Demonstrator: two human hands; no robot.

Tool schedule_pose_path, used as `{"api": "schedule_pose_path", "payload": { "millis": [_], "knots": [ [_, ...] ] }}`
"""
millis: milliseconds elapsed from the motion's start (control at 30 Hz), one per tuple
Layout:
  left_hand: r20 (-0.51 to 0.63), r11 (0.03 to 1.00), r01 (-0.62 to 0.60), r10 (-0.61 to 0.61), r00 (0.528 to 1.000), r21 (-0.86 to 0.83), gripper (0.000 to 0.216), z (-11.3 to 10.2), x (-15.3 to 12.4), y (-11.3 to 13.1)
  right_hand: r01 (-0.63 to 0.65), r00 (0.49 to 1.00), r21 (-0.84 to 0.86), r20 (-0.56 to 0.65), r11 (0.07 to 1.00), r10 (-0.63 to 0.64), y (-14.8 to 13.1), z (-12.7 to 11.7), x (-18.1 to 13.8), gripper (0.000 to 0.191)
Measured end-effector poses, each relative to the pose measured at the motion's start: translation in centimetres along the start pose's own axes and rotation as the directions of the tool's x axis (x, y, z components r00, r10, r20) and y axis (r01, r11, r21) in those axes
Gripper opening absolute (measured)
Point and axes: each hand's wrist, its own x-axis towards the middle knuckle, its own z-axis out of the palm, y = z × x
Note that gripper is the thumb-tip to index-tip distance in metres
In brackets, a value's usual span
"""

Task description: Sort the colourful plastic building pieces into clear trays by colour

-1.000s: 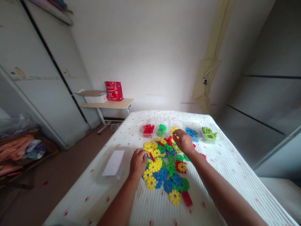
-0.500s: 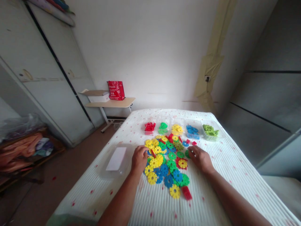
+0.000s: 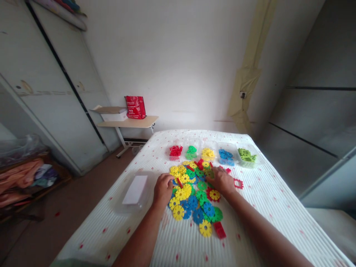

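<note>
A loose heap of notched plastic discs in yellow, blue and green lies on the quilted cover, with several red pieces among them. At the heap's left edge rests my left hand, fingers curled together; whatever is in them is hidden. My right hand reaches over the heap's right side, fingers bent down close together among green and yellow-green pieces. Its fingertips are partly covered, so what they grip does not show. A red square frame lies beside my right wrist, and a red block at the near end.
Behind the heap stands a row of clear tubs of sorted pieces: red, green, yellow, blue and light green. A clear plastic container with a white rectangle is at left. A side table holds a red bag.
My right hand has moved left and inward over the heap, uncovering the red square frame. My left hand stays at the heap's left edge. The view has shifted slightly.
</note>
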Motion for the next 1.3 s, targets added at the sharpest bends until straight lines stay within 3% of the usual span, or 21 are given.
{"api": "schedule_pose_path", "payload": {
  "millis": [400, 633, 800, 900, 1067, 1200, 1300],
  "knots": [
    [-0.002, 1.0, -0.014, 0.014, 1.0, 0.004, 0.024, 0.3, -0.1, -0.7, -0.024, 1.0, 0.08, -0.006, 0.997, 0.025, 0.7, 0.6, 0.3, 0.034],
    [0.014, 1.0, -0.027, 0.027, 1.0, 0.009, 0.024, 0.4, 0.2, -1.1, 0.135, 0.971, 0.153, -0.216, 0.979, -0.1, 1.9, 0.6, 0.0, 0.026],
    [-0.006, 0.999, -0.05, 0.05, 0.999, 0.002, 0.022, 0.2, 0.2, -1.1, 0.197, 0.904, 0.233, -0.42, 0.952, -0.085, 6.4, -1.0, 1.2, 0.027],
    [-0.005, 0.998, -0.055, 0.055, 0.998, -0.008, 0.022, 0.2, 0.1, -1.2, 0.059, 0.891, 0.226, -0.451, 0.972, 0.051, 10.4, -3.2, 2.9, 0.032],
    [0.011, 0.999, -0.03, 0.03, 0.999, -0.019, 0.024, 0.3, 0.1, -1.2, -0.31, 0.902, 0.172, -0.257, 0.935, 0.347, 15.7, -6.8, 7.0, 0.034],
    [0.009, 1.0, -0.006, 0.006, 1.0, 0.002, 0.024, 0.2, 0.0, -1.3, -0.396, 0.904, 0.13, -0.12, 0.909, 0.411, 17.4, -7.9, 10.0, 0.035],
    [0.019, 1.0, 0.009, -0.009, 1.0, 0.007, 0.025, 0.3, 0.0, -1.4, -0.422, 0.898, 0.103, -0.085, 0.901, 0.431, 18.0, -7.8, 11.4, 0.036]
  ]
}}
